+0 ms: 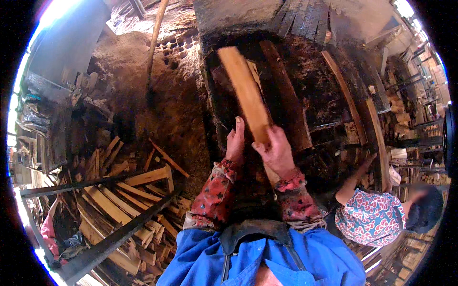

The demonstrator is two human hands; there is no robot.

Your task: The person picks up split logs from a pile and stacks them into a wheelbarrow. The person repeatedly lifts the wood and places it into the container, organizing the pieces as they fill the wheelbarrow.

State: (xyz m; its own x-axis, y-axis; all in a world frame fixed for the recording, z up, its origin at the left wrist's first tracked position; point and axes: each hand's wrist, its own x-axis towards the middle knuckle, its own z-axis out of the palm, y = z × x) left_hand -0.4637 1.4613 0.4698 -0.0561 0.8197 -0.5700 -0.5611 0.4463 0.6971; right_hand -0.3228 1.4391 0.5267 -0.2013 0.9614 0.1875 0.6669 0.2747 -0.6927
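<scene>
A board (243, 88) stretches out in front of the person, slanting away toward the upper left over a dark work area. It is long, flat and narrow, a warm honey tan, paler toward its squared far end, with a dark line along its right edge; slight blur hides the finer grain. The right hand (276, 151) is closed around its near part, thumb on the upper face. The left hand (235, 141) is loosely open just beside it, thumb raised; whether it touches the wood, I cannot tell. A dark plank (286, 90) lies to the right.
</scene>
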